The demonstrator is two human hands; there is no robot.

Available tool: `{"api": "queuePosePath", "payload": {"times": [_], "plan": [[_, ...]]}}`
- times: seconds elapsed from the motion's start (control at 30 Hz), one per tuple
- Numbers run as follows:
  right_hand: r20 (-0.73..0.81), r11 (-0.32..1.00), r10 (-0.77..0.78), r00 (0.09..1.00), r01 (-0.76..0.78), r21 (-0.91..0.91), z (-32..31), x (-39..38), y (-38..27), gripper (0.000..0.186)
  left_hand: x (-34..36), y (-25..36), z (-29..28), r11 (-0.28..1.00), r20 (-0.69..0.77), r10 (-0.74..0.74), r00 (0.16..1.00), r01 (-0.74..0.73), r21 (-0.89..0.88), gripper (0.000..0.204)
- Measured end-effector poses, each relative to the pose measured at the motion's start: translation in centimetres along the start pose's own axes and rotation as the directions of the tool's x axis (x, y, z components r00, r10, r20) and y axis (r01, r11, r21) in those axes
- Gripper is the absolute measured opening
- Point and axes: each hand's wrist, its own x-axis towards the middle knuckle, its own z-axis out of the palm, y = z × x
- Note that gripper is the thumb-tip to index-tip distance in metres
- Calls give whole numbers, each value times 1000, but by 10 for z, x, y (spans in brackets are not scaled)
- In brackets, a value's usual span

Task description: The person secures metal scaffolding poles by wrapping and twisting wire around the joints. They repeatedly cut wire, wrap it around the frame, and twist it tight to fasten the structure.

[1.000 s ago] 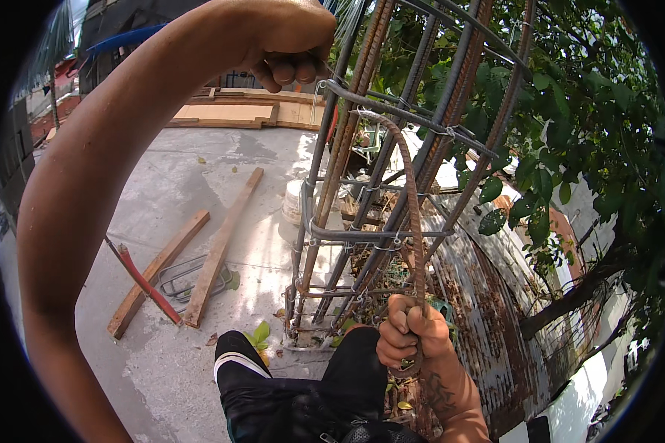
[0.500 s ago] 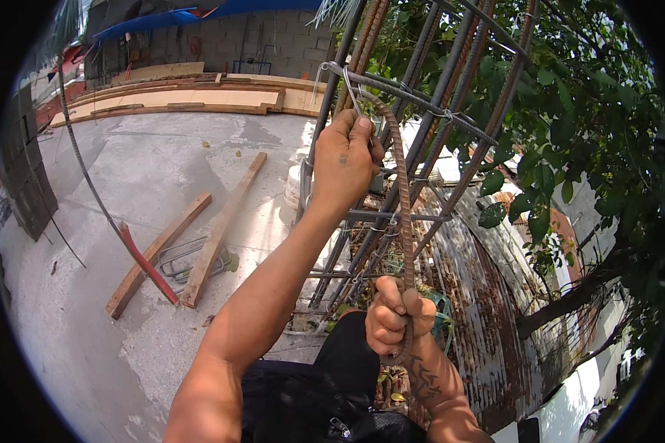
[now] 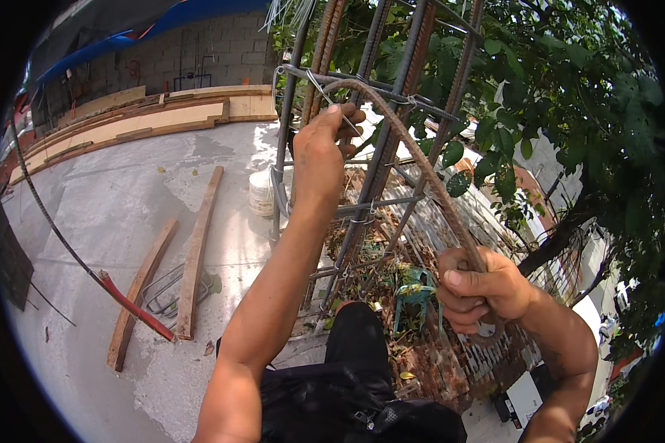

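1. My right hand [image 3: 484, 284] is closed in a full fist around the rod [image 3: 432, 177]; it is brown, ribbed and rusty-looking, curved like a cane.
2. The rod's upper end is beside the wire [image 3: 318, 83], at the steel frame [image 3: 412, 55]; the wire is thin and silvery.
3. My left hand [image 3: 320, 151] has half-curled fingers at this wire; I cannot tell if they pinch it.
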Motion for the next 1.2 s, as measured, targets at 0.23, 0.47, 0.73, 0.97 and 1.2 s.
{"api": "queuePosePath", "payload": {"times": [0.23,0.47,0.73,0.97,1.2], "plan": [[-30,997,3,1000,-5,-72,4,7,3,29,-15,36,18,997,63,-54,997,50,63,72],[-307,567,-341,889,-66,-821,53,16,30,32,-1,26,6,976,137,-173,975,189,-111,35],[618,708,-692,373,181,683,91,143,105,40,4,44,-31,954,300,-287,910,299,8,32],[354,460,-888,-293,-570,681,173,170,100,35,23,58,-38,894,444,-409,797,448,20,41],[522,429,-842,132,-421,799,197,173,91,45,29,54,-58,723,735,-332,591,660,-205,66]]}}
